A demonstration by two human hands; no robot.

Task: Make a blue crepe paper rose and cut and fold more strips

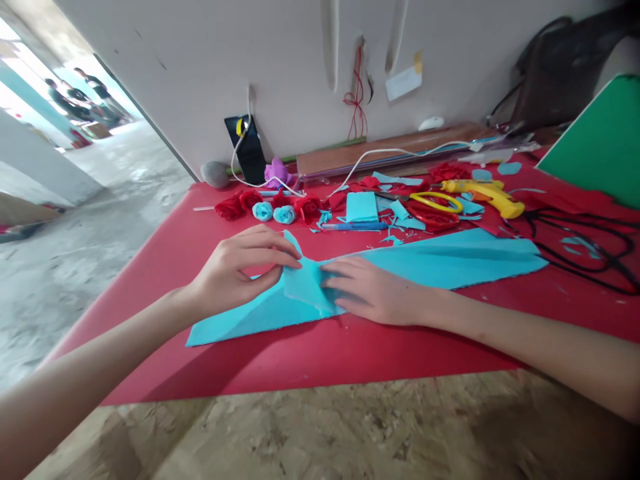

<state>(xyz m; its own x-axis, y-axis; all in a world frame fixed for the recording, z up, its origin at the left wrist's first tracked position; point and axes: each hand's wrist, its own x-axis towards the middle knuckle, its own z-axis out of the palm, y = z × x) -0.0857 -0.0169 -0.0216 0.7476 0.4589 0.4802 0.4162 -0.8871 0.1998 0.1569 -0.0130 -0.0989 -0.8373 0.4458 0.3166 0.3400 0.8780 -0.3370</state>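
A long strip of blue crepe paper lies across the red tabletop. Near its middle, a folded, smaller-looking piece of blue paper rises between my hands. My left hand is closed in a pinch on that piece's left side, thumb against fingers, with a blue tip standing above them. Flat on the strip rests my right hand, its fingers stretched toward the piece's right side and their tips touching the paper. Whether the folded piece is separate from the strip I cannot tell.
Behind the strip lie red paper roses, blue paper rosebuds, yellow-handled scissors, a blue pen and paper scraps. A yellow glue gun and black cable sit right. A phone leans on the wall.
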